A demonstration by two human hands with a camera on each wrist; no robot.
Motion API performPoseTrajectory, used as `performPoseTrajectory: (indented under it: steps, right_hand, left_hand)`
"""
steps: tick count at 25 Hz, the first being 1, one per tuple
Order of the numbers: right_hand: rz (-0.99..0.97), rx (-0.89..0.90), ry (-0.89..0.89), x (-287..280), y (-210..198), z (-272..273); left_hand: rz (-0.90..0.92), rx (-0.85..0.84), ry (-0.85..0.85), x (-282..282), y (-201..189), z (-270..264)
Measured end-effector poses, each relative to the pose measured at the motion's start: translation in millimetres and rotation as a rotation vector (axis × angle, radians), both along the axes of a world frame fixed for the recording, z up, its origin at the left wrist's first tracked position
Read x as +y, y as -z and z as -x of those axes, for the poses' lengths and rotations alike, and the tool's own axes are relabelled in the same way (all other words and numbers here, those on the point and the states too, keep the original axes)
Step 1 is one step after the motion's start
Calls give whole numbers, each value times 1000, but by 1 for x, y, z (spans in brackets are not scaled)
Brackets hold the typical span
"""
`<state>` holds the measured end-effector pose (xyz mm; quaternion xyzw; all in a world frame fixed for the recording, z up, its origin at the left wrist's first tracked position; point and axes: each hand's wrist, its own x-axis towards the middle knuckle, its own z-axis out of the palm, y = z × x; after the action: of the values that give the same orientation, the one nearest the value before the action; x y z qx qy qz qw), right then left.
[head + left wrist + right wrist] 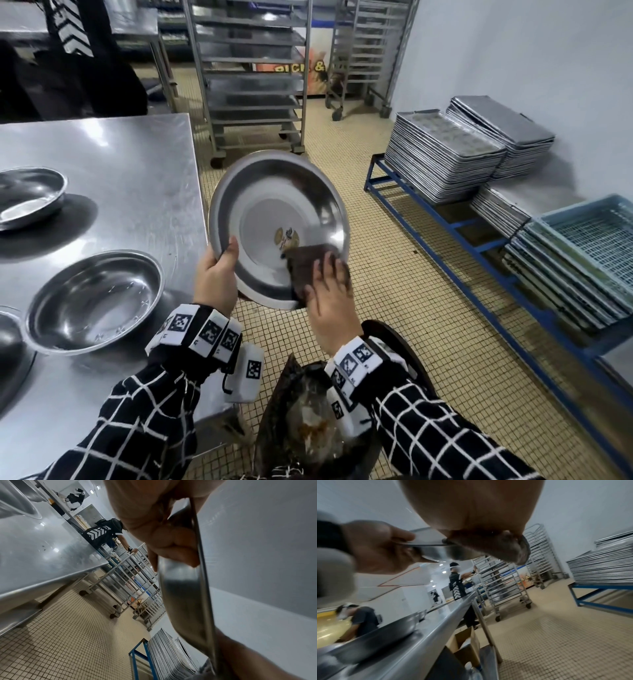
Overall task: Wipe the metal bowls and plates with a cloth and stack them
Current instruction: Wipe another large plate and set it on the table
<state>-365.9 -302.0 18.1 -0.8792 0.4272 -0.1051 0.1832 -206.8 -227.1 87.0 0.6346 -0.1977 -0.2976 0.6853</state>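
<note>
Nearest to me, a dark bin (318, 428) with food scraps in it is sitting on the tiled floor just past the surface's (120, 164) near right corner. Above it the person is holding a metal plate (277, 219) tilted up in the air, off the right edge of the surface. The left hand (215, 277) is gripping the plate's lower left rim, thumb lying on the inside and fingers (173, 547) curling behind. The right hand (329, 291) is pressing a dark cloth (305, 270) flat against the plate's lower right inner wall, its fingers spread over the cloth; a small smear of food is clinging to the plate's base just beside the cloth. On the surface, one metal bowl (96, 301) is resting near the right edge, and a second bowl (29, 197) is sitting farther back by the left edge. Beyond, wheeled racks (253, 78) are standing on the floor, and stacked trays (445, 154) are lying on a blue frame by the wall.
</note>
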Motion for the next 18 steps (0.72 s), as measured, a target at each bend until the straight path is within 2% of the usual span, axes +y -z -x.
performPoseTrajectory:
  steps: [2,4,6,9,13,16,18]
  right_hand:
    - [10,-43,118,-24,-2,5]
    - [-24,-184,181,-43,-12,13]
    - [-107,-355,237,-58,-30,20]
    - [-238,-503,349,-76,-53,23]
    - [-294,-671,481,-72,-62,23]
    - [-343,-840,586,-53,-62,13]
    - [-394,-934,646,-37,-60,4]
  left_hand:
    - [4,1,22,1,-2,5]
    - [15,49,52,0,-2,6]
    - [14,114,81,-1,0,1]
    - [-15,141,90,-3,6,-3]
    - [-9,184,41,-10,7,1]
    - [10,272,-65,-19,10,3]
    - [39,304,-68,-24,13,8]
